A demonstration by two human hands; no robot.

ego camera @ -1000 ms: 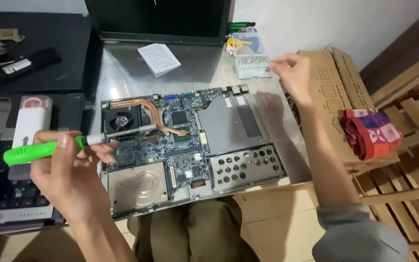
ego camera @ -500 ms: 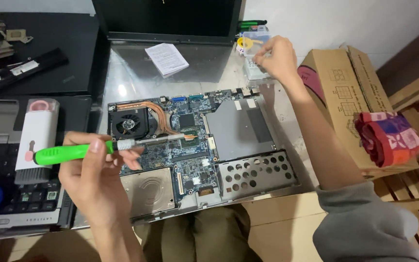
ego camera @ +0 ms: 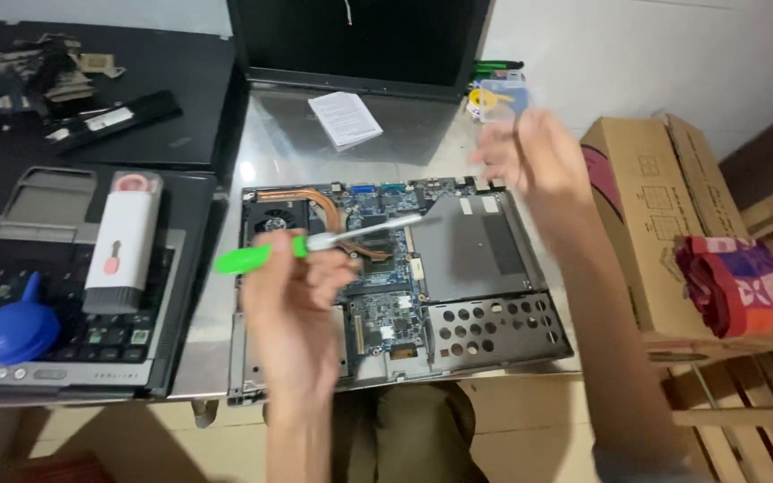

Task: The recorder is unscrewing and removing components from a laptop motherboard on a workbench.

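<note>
Two bare hands hover over an opened laptop chassis (ego camera: 485,335) lying on a metal table (ego camera: 288,134). The left hand (ego camera: 293,309) is closed around a green-handled screwdriver (ego camera: 315,243), its handle pointing left and its pale shaft reaching right, above the copper heat pipe (ego camera: 328,207) and the cooling fan (ego camera: 272,219) on the motherboard (ego camera: 378,304). The right hand (ego camera: 530,161) is raised above the chassis's far right corner and blurred — fingers look loosely spread, though whether it holds anything cannot be told. Just beyond it sits a small clear plastic box (ego camera: 498,98), with a yellow tool (ego camera: 478,97) beside it.

Right of the motherboard lies a grey metal cover plate (ego camera: 467,246), and nearer the person a perforated drive bay (ego camera: 494,326). A folded paper leaflet (ego camera: 344,118) rests on the table before a dark open laptop screen (ego camera: 360,40). At left, another laptop's keyboard (ego camera: 11,286) carries a blue air blower (ego camera: 15,326) and a white cleaning-kit case (ego camera: 124,241). At right stands a cardboard box (ego camera: 664,224), with a red patterned cloth (ego camera: 740,286) on a wooden pallet (ego camera: 762,402).
</note>
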